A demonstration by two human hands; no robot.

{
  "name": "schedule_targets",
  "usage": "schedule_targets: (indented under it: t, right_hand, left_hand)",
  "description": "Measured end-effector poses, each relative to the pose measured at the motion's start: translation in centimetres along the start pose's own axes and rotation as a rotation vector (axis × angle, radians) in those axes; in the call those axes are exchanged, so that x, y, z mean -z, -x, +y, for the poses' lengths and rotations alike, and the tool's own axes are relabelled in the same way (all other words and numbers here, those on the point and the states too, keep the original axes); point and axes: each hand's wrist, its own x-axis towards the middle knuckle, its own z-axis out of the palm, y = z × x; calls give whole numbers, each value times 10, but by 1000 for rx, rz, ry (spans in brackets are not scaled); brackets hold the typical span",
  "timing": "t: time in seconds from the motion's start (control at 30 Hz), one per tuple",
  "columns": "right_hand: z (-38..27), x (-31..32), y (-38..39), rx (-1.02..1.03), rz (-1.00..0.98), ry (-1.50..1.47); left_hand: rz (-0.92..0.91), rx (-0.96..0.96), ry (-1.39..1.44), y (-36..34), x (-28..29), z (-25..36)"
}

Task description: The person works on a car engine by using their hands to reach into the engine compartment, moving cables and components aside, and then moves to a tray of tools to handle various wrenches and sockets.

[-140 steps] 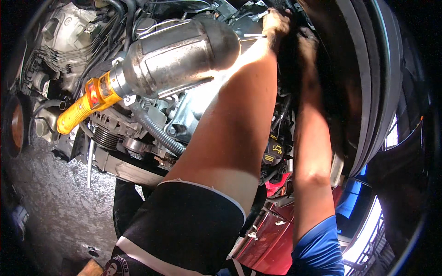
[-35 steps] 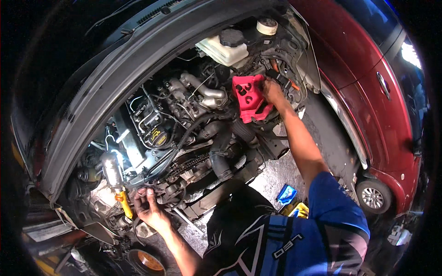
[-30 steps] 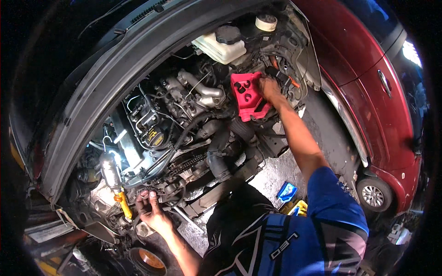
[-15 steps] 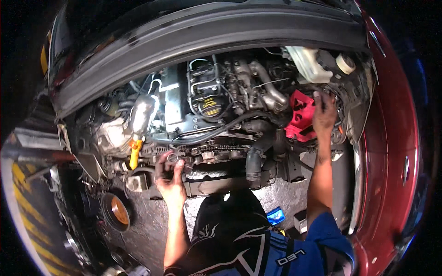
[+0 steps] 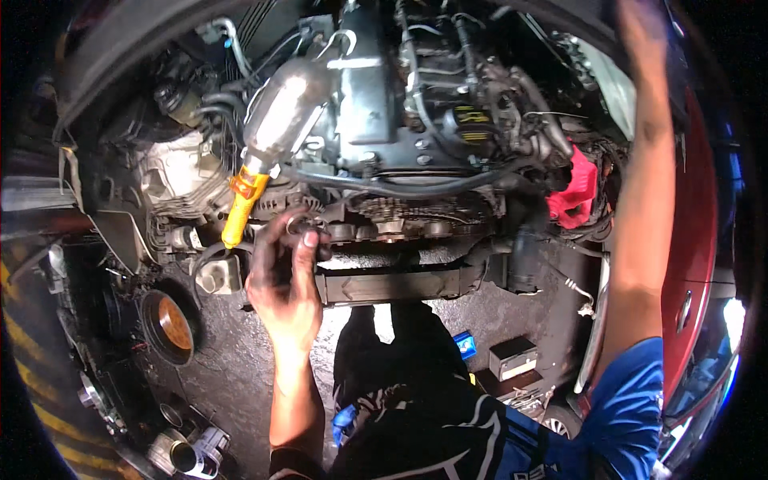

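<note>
My left hand (image 5: 286, 272) is closed in a pinch around a small round metal ring (image 5: 298, 225), held over the front of the engine (image 5: 364, 112). Dark grime covers its fingers, which hide part of the ring. Far up at the right, my right hand (image 5: 642, 24) reaches to the car's edge beside the raised hood. Motion smears its fingers, and whether they hold anything does not show. A lit work lamp with a yellow handle (image 5: 238, 212) lies on the engine, left of its black cover. The red cloth (image 5: 578, 188) rests on the engine bay's right side.
The hood's edge (image 5: 88, 88) arches over the bay. A front crossbar (image 5: 400, 286) runs between me and the engine. On the floor are a round pan (image 5: 146, 324) with brownish contents, a boxy battery-like block (image 5: 513, 358) and a small blue box (image 5: 464, 345). The red car body (image 5: 690, 264) borders the right.
My right hand has left the red cloth and moved up to the right. My left hand still pinches the ring, now slightly higher. The view has shifted and sits closer to the engine.
</note>
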Motion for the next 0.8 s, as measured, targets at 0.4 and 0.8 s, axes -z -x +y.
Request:
schedule_targets:
  t: [0.4, 0.8]
  right_hand:
    - [22, -7, 0, -109, -147, 48]
    - [0, -3, -3, -173, -284, 336]
  left_hand:
    - [148, -518, -234, -80, 84, 25]
    - [59, -1175, -822, -308, 55, 164]
